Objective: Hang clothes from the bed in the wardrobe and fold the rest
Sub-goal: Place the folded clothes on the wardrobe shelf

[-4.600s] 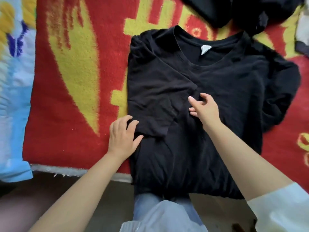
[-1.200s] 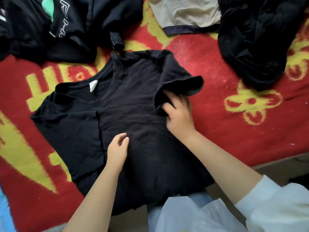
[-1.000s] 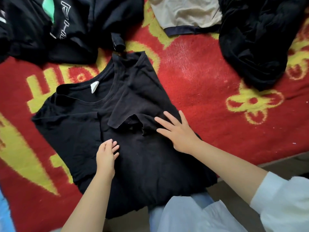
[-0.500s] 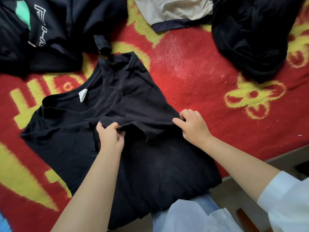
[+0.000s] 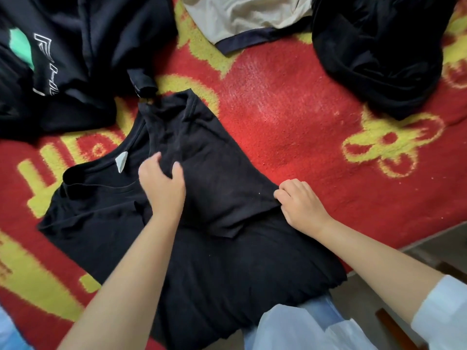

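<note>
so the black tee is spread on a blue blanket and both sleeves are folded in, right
Not quite. The head view shows the black t-shirt lying on a red and yellow blanket, not a blue one. Both sleeves are folded in, with the left hand and right hand on the shirt.

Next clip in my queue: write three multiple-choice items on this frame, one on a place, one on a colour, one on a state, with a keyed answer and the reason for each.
1. Where does the beige garment lie?
A. At the top, beyond the black T-shirt
B. Under the T-shirt
C. On the floor

2. What colours is the blanket?
A. Green and white
B. Red and yellow
C. Plain grey

3. What is the right hand doing?
A. Resting open on the blanket
B. Holding a hanger
C. Pinching the edge of the folded-in sleeve

Answers: 1 A, it lies at the frame's top edge; 2 B, yellow motifs on red; 3 C, its fingers curl on the fold while the left hand grips the cloth near the collar.
</note>
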`<state>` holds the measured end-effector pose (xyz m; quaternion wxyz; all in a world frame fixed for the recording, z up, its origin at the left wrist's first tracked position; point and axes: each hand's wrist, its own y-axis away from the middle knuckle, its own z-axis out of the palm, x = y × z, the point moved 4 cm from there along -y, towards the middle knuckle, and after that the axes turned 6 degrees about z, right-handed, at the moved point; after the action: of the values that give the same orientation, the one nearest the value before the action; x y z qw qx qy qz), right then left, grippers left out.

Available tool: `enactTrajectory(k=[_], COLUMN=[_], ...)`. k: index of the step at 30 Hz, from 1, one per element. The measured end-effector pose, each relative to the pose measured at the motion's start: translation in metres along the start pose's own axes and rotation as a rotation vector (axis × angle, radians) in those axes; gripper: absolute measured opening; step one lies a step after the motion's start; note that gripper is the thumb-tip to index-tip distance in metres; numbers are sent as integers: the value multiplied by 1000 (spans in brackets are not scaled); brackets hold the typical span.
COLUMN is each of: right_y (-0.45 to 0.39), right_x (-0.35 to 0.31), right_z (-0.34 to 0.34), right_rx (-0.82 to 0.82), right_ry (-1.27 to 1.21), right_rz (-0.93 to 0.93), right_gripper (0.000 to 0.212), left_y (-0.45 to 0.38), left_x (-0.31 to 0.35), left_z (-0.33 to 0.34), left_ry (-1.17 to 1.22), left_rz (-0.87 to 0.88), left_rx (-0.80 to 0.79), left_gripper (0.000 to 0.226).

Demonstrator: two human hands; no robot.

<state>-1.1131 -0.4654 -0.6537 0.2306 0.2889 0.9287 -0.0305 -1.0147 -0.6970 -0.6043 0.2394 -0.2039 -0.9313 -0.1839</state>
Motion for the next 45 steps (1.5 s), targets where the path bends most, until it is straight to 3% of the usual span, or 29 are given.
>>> enactTrajectory(k=[4, 8, 12, 16, 24, 28, 31, 34, 36, 38, 39, 41, 43, 45], right_y=[-4, -5, 1, 4, 9, 14, 16, 7, 2, 1, 1, 0, -3, -4], right_x=[-2, -4, -3, 4, 9, 0, -19, -15, -8, -5, -3, 0, 6, 11], right_z=[0, -4, -6, -4, -6, -12, 1, 12, 15, 15, 14, 10, 4, 1], right_rx=[41, 121, 206, 228, 120, 188, 137, 72, 36, -9, -27, -62, -129, -198], right_ry=[12, -71, -109, -44, 47, 34, 98, 161, 162, 183, 195, 225, 220, 243], right_rz=[82, 162, 243, 275, 197, 178, -27, -29, 17, -13, -34, -84, -77, -50], right_gripper=[29, 27, 28, 24, 32, 42, 55, 65, 60, 59, 60, 63, 77, 88], left_y=[-63, -79, -84, -96, -88, -54, -7, 63, 114, 149, 156, 156, 150, 150], left_x=[34, 44, 62, 74, 87, 55, 11, -26, -33, -25, -19, -7, 0, -1], left_z=[31, 41, 40, 55, 62, 36, 17, 18, 34, 54, 65, 74, 80, 83], left_ry=[1, 183, 290, 344, 72, -195, -293, 18, 240, 343, 433, 665, 907, 1036], left_rz=[-5, 12, 93, 76, 213, 209, 53, -325, -539, -564, -582, -697, -821, -884], left_rx=[-179, -318, -206, -108, -140, -103, -45, -53, -231, -428, -440, -334, -217, -174], left_gripper=[46, 9, 3, 20, 36, 59, 68, 60, 46, 39, 41, 45, 13, 15])
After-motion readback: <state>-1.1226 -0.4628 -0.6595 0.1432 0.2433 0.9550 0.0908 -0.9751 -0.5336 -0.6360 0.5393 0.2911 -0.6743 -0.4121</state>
